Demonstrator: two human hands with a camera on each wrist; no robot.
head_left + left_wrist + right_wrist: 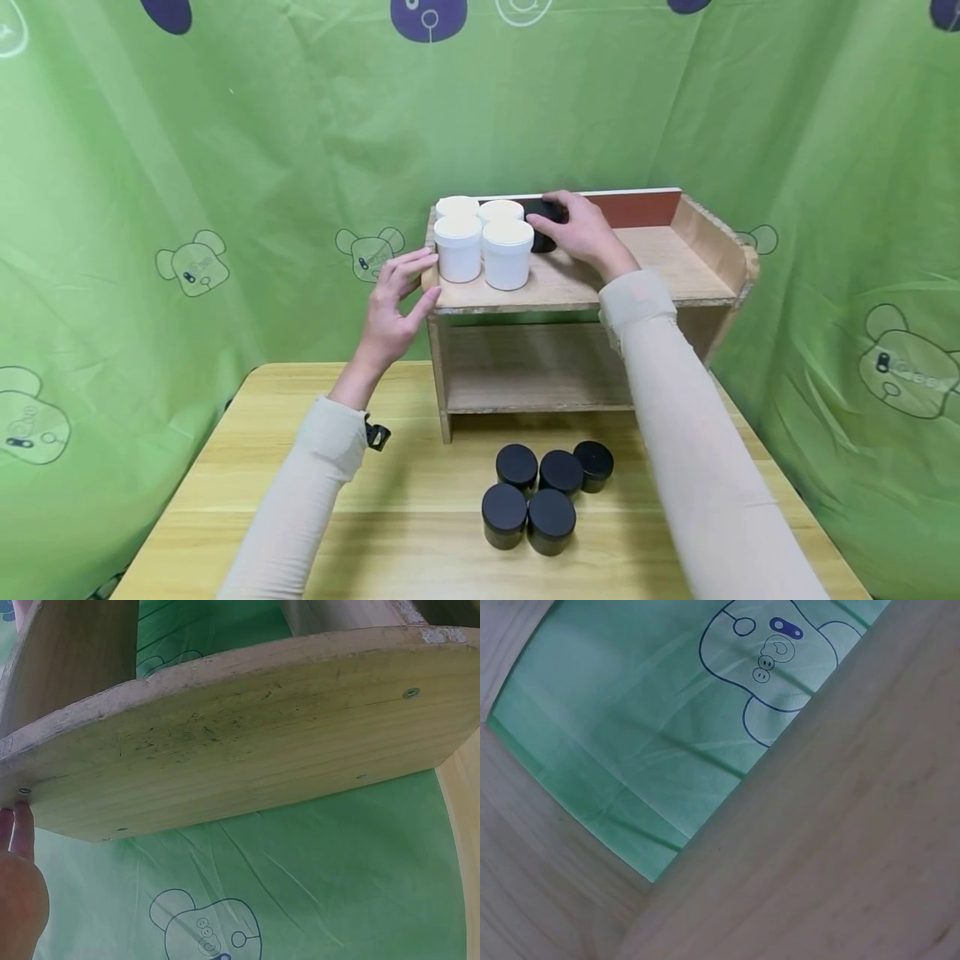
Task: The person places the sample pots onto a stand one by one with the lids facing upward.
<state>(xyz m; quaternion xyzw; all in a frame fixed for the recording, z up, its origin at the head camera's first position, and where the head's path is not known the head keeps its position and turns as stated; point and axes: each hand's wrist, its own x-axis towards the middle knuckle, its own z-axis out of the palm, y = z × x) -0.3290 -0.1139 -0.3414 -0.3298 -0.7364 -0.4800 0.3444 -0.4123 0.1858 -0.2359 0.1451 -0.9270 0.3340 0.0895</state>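
Observation:
On the wooden shelf's (585,287) top board, several white lidded tubs (507,258) stand grouped at the left end. Right beside them my right hand (581,227) grips a black jar (542,240), partly hidden by the fingers and the tubs. My left hand (393,308) touches the shelf's left side panel near its top, fingers extended and thumb toward the front edge. Fingertips (22,832) rest against that side panel (247,742) in the left wrist view. The right wrist view shows bare wood and cloth, with neither hand nor jar.
Several black lidded jars (551,518) stand in a cluster on the wooden table (285,433), in front of the shelf. The lower board (536,367) lies beneath the top one. A green patterned cloth (262,125) hangs behind and at both sides.

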